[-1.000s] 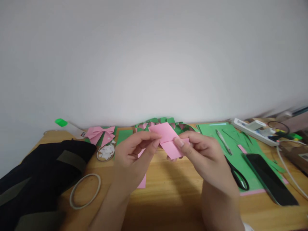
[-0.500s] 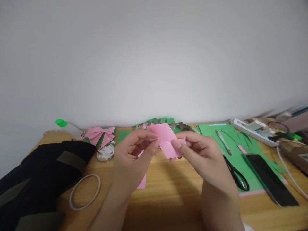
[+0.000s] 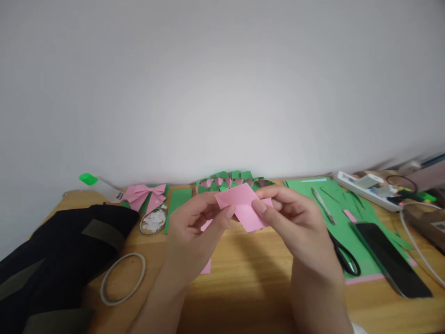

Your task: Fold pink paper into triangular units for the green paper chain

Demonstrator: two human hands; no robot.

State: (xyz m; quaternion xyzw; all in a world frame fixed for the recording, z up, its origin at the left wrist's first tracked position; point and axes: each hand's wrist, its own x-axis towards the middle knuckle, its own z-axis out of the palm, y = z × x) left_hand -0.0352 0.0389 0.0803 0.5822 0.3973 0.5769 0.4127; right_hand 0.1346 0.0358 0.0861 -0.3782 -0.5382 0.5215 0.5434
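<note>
Both hands at work on one piece. Left hand [image 3: 194, 229]: thumb and fingers pinching the left edge of folded pink paper [image 3: 246, 215]. Right hand [image 3: 297, 220]: closed on the right side of the same piece, thumb pressed flat across its face, fingers behind. Held up in front of the wearer, between the two hands, above the wooden table [image 3: 243, 301]. A crease across the middle; corners pointing up and down past the thumbs. Number of layers: cannot tell.

Beyond the grip, near the wall: a curved row of green and pink folds [image 3: 239, 178], partly hidden by the paper. Below the left hand, partly covered by it: a pink strip [image 3: 206, 266].

Left of the grip: a green strip [image 3: 179, 204], then a round dish of white scraps [image 3: 153, 221], with a pink bow [image 3: 144, 192] just behind. Farther left, a green-capped bottle [image 3: 109, 190]. Nearer the wearer, a white ring [image 3: 103, 291] beside dark cloth [image 3: 69, 246].

Right of the grip: green sheets [image 3: 365, 266], bearing a pen [image 3: 323, 206] and black scissors [image 3: 356, 266], the latter partly behind the right hand. Farther right, a phone [image 3: 389, 260], partly on the sheets; behind it, a white power strip [image 3: 368, 189].
</note>
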